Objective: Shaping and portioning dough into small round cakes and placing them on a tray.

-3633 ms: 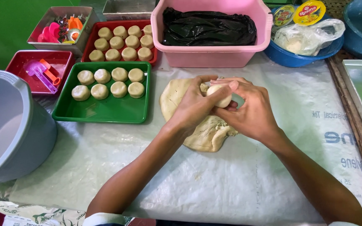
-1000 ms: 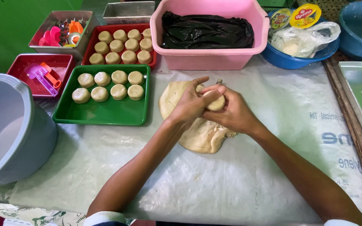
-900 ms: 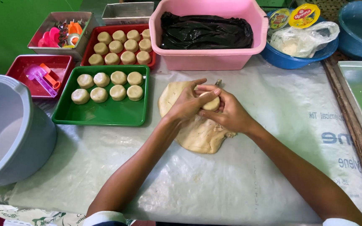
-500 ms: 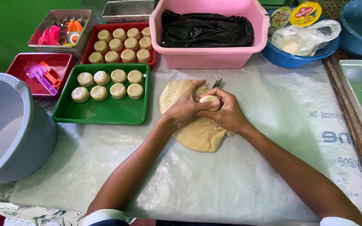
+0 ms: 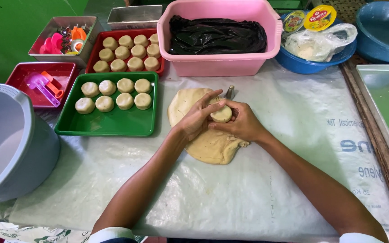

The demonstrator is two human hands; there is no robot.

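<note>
Both hands meet over a flat sheet of pale dough (image 5: 210,146) on the plastic-covered table. My left hand (image 5: 197,118) and my right hand (image 5: 241,123) together cup a small round dough piece (image 5: 221,114), fingers curled around its sides. A metal tool (image 5: 230,92) pokes out just behind my right fingers. To the left, a green tray (image 5: 109,123) carries several round dough pieces (image 5: 124,100).
A red tray (image 5: 96,51) with more dough rounds sits behind the green one. A pink tub (image 5: 221,63) holds a black bag. A grey bucket (image 5: 10,144) stands far left, blue bowls (image 5: 314,63) back right, a red tray of plastic cutters (image 5: 41,83) left.
My hands have kept turning and pressing the small dough piece, shifting slightly lower over the sheet; the piece looks flatter and rounder now. Trays and tubs are unmoved.
</note>
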